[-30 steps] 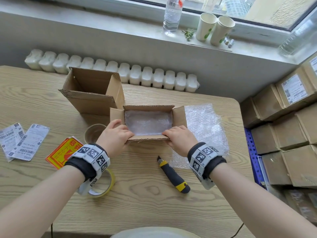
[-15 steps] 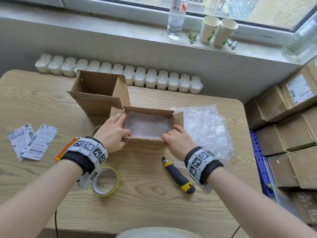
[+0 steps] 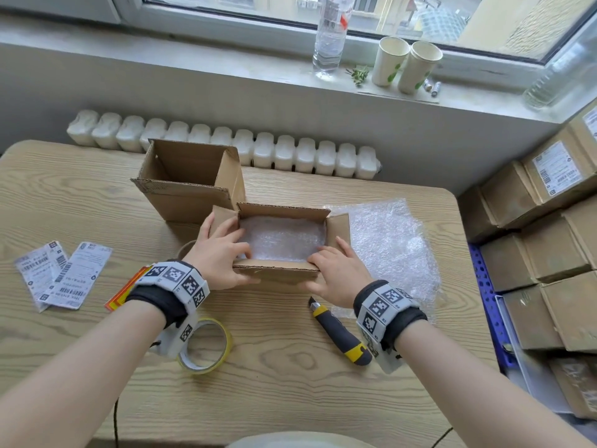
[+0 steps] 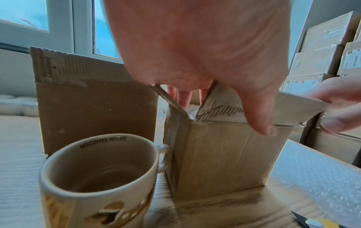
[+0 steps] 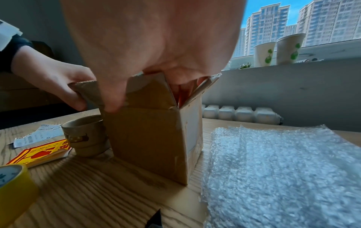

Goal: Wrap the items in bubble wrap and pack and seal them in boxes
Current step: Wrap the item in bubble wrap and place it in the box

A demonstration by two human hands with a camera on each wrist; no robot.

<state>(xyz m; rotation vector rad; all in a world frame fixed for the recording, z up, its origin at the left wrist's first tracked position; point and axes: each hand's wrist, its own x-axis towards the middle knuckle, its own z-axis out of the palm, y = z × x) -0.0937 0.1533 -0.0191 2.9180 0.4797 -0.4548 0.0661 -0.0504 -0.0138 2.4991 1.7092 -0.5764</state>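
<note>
A small cardboard box [image 3: 277, 273] stands mid-table with a bubble-wrapped item [image 3: 281, 237] inside it. My left hand [image 3: 223, 250] is at the box's near left corner, its fingers spread over the left side flap and its thumb on the near flap. My right hand [image 3: 336, 270] pinches the right end of that near flap. The left wrist view shows my thumb down the front of the box [image 4: 224, 162]. In the right wrist view, both hands hold the near flap of the box [image 5: 146, 138]. A loose bubble wrap sheet [image 3: 387, 247] lies right of it.
A bigger open box [image 3: 187, 185] stands behind to the left. A beige mug [image 4: 97, 177] sits by the small box's left side. A tape roll [image 3: 206, 347], utility knife [image 3: 339, 334], shipping labels [image 3: 61, 273] and a red-yellow sticker [image 3: 129, 289] lie nearby. Stacked cartons [image 3: 549, 237] stand off the table's right edge.
My left fingers have moved from the near edge onto the left side flap. The near flap now tilts over the opening, with both hands still on it.
</note>
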